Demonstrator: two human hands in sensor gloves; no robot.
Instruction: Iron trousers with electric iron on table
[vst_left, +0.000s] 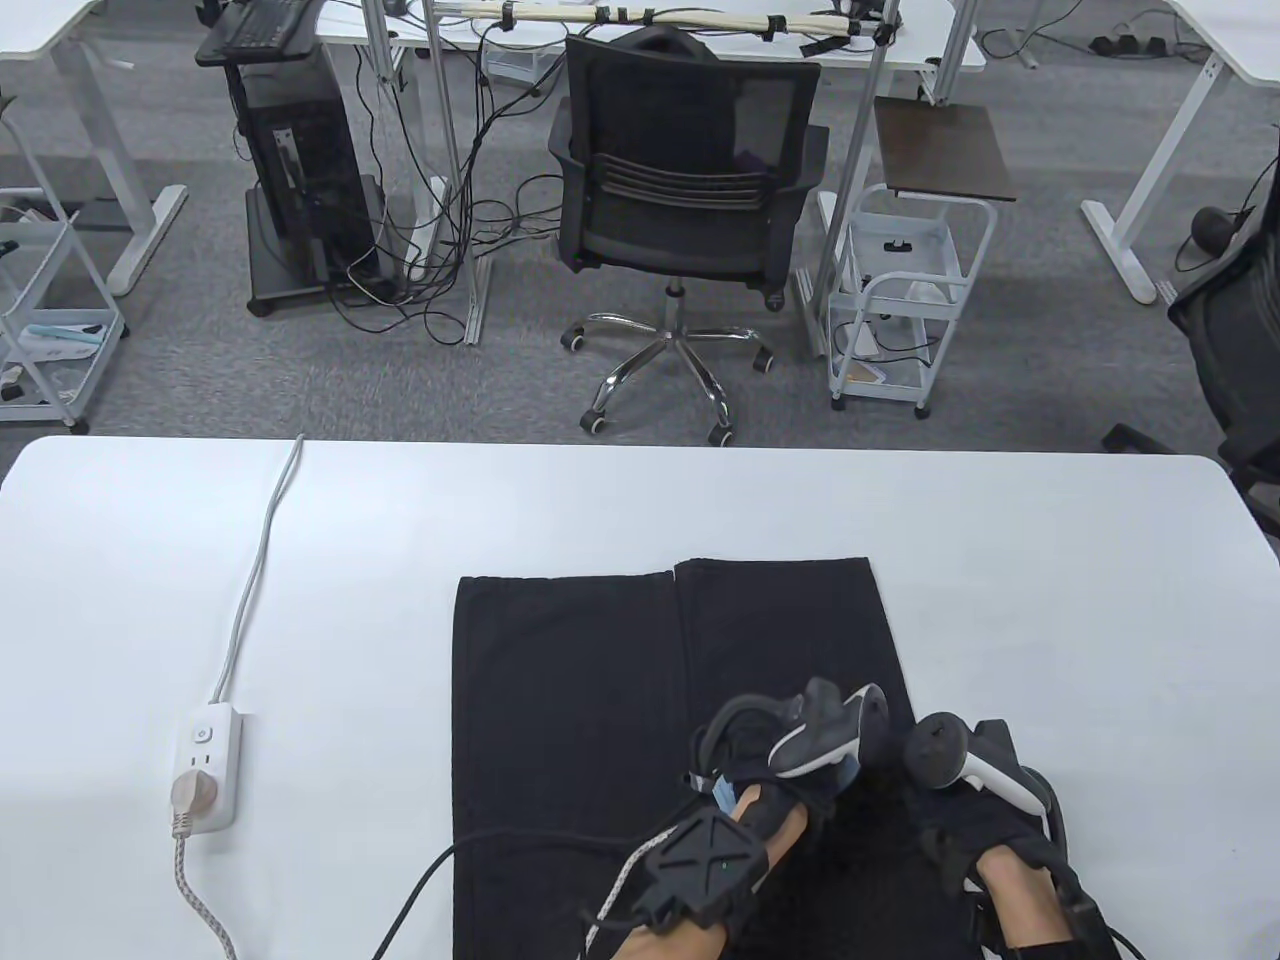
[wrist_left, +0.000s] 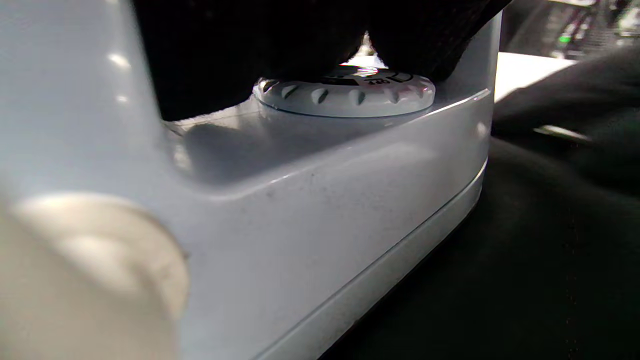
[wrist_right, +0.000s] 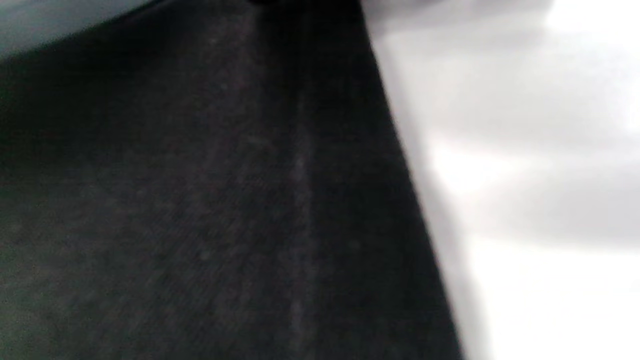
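Black fabric trousers (vst_left: 600, 700): flat on white surface (vst_left: 1050, 600), hems toward far edge, bare surface either side. White plastic electric iron (wrist_left: 310, 200): on trousers, under left hand (vst_left: 770, 775), fingers (wrist_left: 250, 55) over its dial, grip unclear. Right hand (vst_left: 985, 800): rests on trousers' right edge; finger state indeterminable.

Iron (wrist_left: 310, 200) hidden under left hand (vst_left: 790, 765) from above; trousers (vst_left: 560, 700) cut off at bottom edge; right wrist view blurred.
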